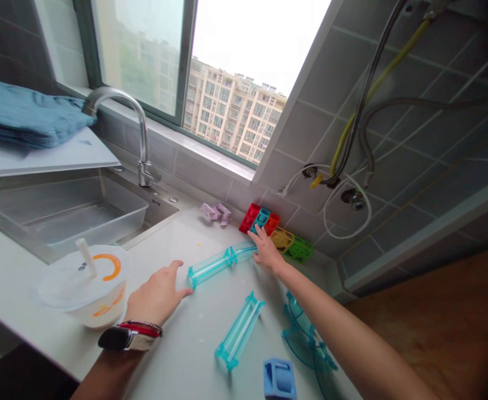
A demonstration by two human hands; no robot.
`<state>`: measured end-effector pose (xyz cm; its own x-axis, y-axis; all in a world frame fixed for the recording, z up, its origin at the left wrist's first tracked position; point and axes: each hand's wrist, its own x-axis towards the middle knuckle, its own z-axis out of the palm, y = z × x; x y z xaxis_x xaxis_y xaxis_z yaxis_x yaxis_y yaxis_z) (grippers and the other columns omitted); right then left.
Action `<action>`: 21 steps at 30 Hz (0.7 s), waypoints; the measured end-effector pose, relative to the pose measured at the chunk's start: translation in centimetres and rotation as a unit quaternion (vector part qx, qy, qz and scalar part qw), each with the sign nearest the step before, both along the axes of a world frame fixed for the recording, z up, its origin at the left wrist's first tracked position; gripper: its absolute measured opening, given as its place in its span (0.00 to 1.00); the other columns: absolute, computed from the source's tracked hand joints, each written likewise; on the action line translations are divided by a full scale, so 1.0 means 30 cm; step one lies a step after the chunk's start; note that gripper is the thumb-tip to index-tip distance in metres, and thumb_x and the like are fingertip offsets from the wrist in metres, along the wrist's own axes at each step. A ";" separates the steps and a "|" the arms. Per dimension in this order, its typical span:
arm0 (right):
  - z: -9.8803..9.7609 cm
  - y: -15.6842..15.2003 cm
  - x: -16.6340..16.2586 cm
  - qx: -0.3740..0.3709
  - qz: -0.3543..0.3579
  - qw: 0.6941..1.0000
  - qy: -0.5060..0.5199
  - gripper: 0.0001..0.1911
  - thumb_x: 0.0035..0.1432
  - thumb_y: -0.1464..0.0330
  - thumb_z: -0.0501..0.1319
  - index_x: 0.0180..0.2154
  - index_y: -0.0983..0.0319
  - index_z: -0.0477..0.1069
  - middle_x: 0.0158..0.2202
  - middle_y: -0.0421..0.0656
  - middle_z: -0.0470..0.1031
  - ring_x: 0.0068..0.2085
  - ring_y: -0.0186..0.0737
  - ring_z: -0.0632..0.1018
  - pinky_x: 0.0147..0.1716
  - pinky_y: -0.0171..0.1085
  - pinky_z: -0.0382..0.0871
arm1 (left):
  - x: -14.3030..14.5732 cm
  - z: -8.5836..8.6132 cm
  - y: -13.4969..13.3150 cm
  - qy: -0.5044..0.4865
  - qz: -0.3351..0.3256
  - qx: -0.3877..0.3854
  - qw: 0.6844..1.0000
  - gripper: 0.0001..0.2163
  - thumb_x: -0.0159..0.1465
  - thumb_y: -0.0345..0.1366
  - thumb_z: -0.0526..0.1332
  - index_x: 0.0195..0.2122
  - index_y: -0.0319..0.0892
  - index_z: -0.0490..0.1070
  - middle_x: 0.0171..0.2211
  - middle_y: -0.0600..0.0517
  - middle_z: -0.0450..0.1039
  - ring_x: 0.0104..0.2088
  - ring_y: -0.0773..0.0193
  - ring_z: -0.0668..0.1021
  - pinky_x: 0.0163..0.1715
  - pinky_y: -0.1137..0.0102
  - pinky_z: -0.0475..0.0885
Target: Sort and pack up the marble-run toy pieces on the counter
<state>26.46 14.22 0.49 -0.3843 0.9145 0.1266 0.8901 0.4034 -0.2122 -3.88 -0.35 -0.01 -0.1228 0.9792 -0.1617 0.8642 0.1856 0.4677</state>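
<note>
A clear teal toy tube track (pixel 213 270), made of a straight piece joined to a curved one, lies on the white counter between my hands. My left hand (pixel 156 294) is open at its near end, thumb and index finger apart, the thumb touching or nearly touching the end. At the far end my right hand (pixel 267 253) is open with spread fingers. Its fingertips reach over a teal block (pixel 261 216) beside a red block (pixel 250 215); whether they touch it I cannot tell. A separate straight tube piece (pixel 240 331) lies nearer me.
Yellow (pixel 283 239) and green blocks (pixel 301 249) stand along the wall, purple pieces (pixel 216 213) to their left. Curved teal tracks (pixel 300 333) lie under my right forearm, near a blue block (pixel 279 379). A lidded drink cup (pixel 102 300) stands left, before the sink (pixel 160 213).
</note>
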 end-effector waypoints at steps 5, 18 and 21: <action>0.094 -0.115 0.020 0.069 0.038 0.996 0.052 0.34 0.62 0.77 0.59 0.69 0.62 0.62 0.76 0.52 0.51 0.76 0.52 0.51 0.72 0.54 0.52 | 0.021 0.081 -0.060 0.012 -0.002 0.059 0.998 0.31 0.62 0.52 0.64 0.65 0.51 0.64 0.54 0.44 0.80 0.48 0.43 0.83 0.42 0.59 0.73; 0.200 -0.504 -0.080 0.039 0.224 0.973 0.049 0.13 0.66 0.69 0.63 0.51 0.59 0.77 0.44 0.46 0.83 0.45 0.45 0.82 0.46 0.39 0.76 | 0.313 0.141 -0.218 0.065 -0.244 -0.122 0.960 0.30 0.52 0.56 0.69 0.51 0.41 0.75 0.49 0.37 0.81 0.49 0.35 0.82 0.47 0.49 0.75; 0.184 -0.543 -0.049 -0.041 0.278 0.958 -0.051 0.21 0.61 0.65 0.68 0.56 0.59 0.75 0.52 0.47 0.80 0.51 0.48 0.80 0.49 0.41 0.76 | 0.320 0.107 -0.211 0.059 -0.252 -0.112 0.960 0.27 0.57 0.53 0.65 0.53 0.42 0.75 0.50 0.37 0.81 0.50 0.36 0.82 0.48 0.48 0.75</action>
<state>24.98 -2.07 6.00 -0.8220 0.5694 -0.0001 0.5595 0.8076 -0.1865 5.73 -6.70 3.19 0.3263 0.8617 -0.3886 0.9149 -0.1846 0.3591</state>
